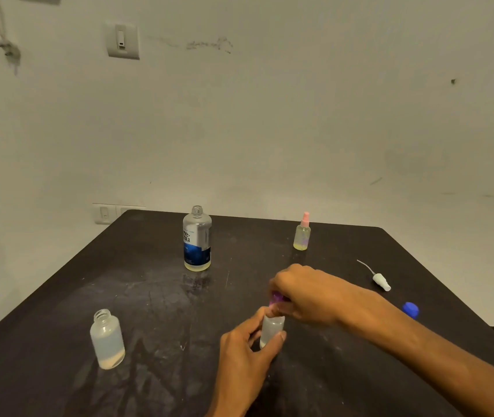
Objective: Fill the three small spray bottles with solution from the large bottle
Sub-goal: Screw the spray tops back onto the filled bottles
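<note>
- The large bottle (197, 239) stands uncapped at the far middle of the table (59, 296); only a thin band of yellowish solution shows at its base, so by my reading most of it has been poured out.
- Far right of it stands a small spray bottle (302, 234) with a pink spray top on, full of yellowish liquid: this one looks done.
- Near the middle, the left hand (241, 353) grips a second small bottle (271, 331), fingers and thumb curled round its frosted body and holding it upright on the table.
- The right hand (303, 291) is directly above that bottle, its fingers pinching a purple spray top (276, 297) at the bottle's neck. Whether it is being screwed on or taken off cannot be told; how full the bottle is stays hidden behind the fingers.
- At near left a third small bottle (107, 340) stands open, apart from the hands, with only a shallow layer of liquid at the bottom. It appears to need filling.
- A white spray head (379, 278) with its dip tube lies loose at the right, probably belonging to that open bottle; a blue cap (410, 310), likely the large bottle's, lies nearer on the right edge.
- Judged so: one bottle finished, one at its top, one left to fill and close.
</note>
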